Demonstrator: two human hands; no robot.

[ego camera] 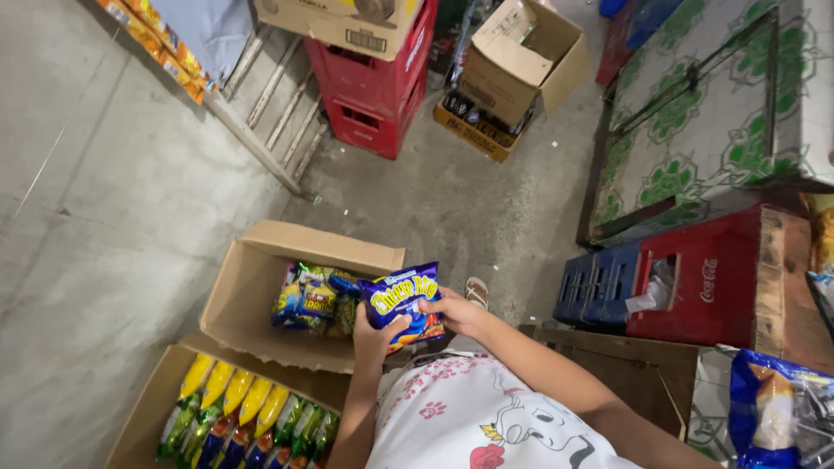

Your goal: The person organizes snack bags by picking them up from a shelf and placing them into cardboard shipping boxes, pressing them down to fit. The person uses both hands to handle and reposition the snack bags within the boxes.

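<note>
We hold a blue snack bag [401,304] in both hands: left hand [373,334] closed on its lower edge, right hand [458,313] gripping its side, fingers partly hidden behind it. It hangs just above an open cardboard box [252,291] of mixed packets. The nearer box [143,408] is cut off; red crates [369,95] stand beyond.

both arms bent, left hand [375,328] and right hand [453,311] curled closed.

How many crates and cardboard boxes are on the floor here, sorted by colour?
Red crates: 3 (two stacked, one at right)
Blue crate: 1
Brown cardboard boxes: 5 —
Total: 9
</note>
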